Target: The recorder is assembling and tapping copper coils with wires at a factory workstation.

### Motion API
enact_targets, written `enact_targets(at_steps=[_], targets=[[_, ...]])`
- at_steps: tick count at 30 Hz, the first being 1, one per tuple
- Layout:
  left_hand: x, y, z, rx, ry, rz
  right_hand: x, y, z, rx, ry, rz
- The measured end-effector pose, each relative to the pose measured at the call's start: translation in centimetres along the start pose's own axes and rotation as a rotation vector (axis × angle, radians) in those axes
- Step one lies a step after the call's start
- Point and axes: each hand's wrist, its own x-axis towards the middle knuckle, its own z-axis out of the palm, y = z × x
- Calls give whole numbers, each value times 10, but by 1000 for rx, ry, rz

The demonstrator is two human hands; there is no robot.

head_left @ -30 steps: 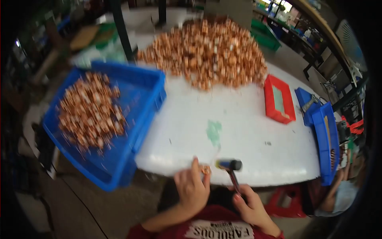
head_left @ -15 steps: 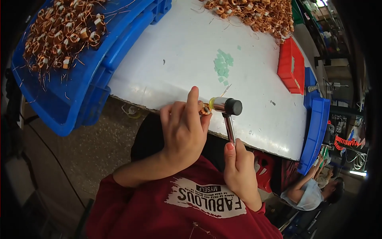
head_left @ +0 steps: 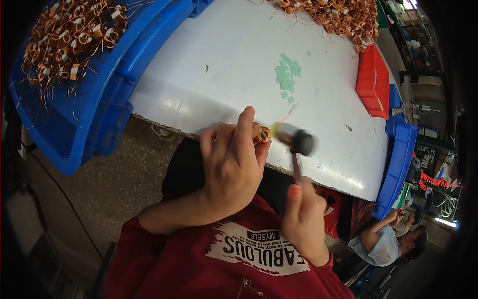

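I see the left hand pinching one coil at the bench edge. Right hand grips a mallet beside it. Bin part-filled; pile remains.

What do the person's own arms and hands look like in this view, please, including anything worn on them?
Both hands are bare, with no gloves. The left hand runs into a bare forearm, with a dark red sleeve pushed up near the elbow. The right hand has an orange-red painted thumbnail; its sleeve is mostly hidden. No rings, watch or bracelets show. The top is dark red with a white print on the chest.
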Motion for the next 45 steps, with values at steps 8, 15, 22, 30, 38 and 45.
enact_targets(at_steps=[8, 15, 22, 30, 38, 45], targets=[[2, 1, -1, 21, -20, -19, -4, 5, 0, -78, 36, 24], [0, -1, 0, 20, -17, -6, 0, 14, 16, -187, -13, -12], [-1, -3, 2, 2, -2, 12, -1, 13, 15, -247, -10, -38], [0, -1, -2, 4, -40, -8, -1, 11, 8, -267, 12, -104], [2, -3, -1, -37, -31, -46, 6, 15, 13, -239, 63, -107], [-1, -5, 1, -33, -8, -29, 0, 19, 2, -176, 143, -151]])
